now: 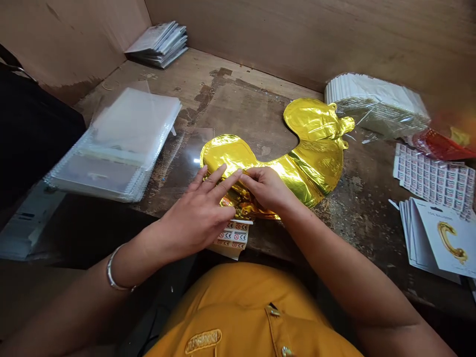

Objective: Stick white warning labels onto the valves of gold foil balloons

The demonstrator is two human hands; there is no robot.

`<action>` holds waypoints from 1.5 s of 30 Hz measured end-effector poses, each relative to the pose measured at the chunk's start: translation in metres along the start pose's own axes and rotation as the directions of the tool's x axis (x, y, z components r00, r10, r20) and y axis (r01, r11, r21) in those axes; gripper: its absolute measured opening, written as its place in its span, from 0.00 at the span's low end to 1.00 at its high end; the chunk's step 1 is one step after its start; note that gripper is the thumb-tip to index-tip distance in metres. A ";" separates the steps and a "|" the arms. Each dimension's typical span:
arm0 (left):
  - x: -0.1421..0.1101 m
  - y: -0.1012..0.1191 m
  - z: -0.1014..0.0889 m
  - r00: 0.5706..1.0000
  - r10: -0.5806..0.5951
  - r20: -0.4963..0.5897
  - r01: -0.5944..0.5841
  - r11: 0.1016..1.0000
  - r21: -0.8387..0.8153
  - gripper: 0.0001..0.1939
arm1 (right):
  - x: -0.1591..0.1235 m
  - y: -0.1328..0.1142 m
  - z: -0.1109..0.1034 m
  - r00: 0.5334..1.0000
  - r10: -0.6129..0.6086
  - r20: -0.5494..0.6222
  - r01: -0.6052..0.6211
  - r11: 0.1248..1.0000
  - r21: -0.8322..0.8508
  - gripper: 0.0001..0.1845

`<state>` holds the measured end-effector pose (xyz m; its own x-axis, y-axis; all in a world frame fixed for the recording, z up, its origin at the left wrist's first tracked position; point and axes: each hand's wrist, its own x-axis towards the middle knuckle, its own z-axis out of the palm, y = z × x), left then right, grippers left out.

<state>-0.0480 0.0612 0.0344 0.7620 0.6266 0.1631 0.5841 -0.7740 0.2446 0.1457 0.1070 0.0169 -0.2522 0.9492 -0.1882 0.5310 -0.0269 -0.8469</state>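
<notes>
A gold foil balloon (320, 156), flat and curved like a letter C, lies on the wooden table (245, 109). My left hand (203, 208) rests on its near-left part with the fingers stretched out and spread. Close beside it, my right hand (266, 188) pinches the foil near the balloon's lower edge, thumb and fingers together. Crumpled foil shows between the two hands. Just below them, a strip of small printed CE stickers (235, 237) sticks out at the table's front edge; its upper part is hidden under my left hand and the foil.
A stack of clear plastic bags (130, 119) lies on the left, with a pile of packets (159, 42) in the back corner. On the right are white packaged sleeves (375, 101), a red basket (442, 144), a sticker sheet (435, 178) and folded balloon cards (442, 238). Wooden walls close off the back.
</notes>
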 end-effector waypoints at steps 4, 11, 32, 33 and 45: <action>-0.003 -0.002 0.002 0.995 0.070 0.069 -0.068 0.997 -0.030 0.04 | 0.001 0.004 0.002 0.999 0.030 -0.015 -0.030 0.998 0.054 0.19; 0.006 -0.004 0.002 0.984 0.105 0.146 -0.106 0.994 0.000 0.06 | 0.005 0.009 0.002 0.968 0.247 -0.054 -0.201 0.882 0.427 0.18; 0.010 0.000 0.015 0.987 0.053 0.151 -0.055 0.998 0.013 0.08 | -0.060 -0.003 0.009 0.961 -0.270 0.063 0.247 0.733 -0.634 0.30; 0.010 0.000 0.015 0.988 0.051 0.147 -0.052 0.999 0.004 0.08 | -0.060 -0.004 0.010 0.959 -0.277 0.065 0.253 0.725 -0.640 0.29; 0.005 -0.003 0.020 0.990 0.084 0.113 -0.085 0.996 0.011 0.12 | 0.011 0.023 -0.128 0.827 0.098 -0.554 -0.140 0.990 -0.034 0.03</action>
<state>-0.0405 0.0652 0.0155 0.8350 0.5453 0.0738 0.5198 -0.8256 0.2196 0.2584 0.1568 0.0592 0.2918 0.9557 0.0375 0.5884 -0.1485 -0.7948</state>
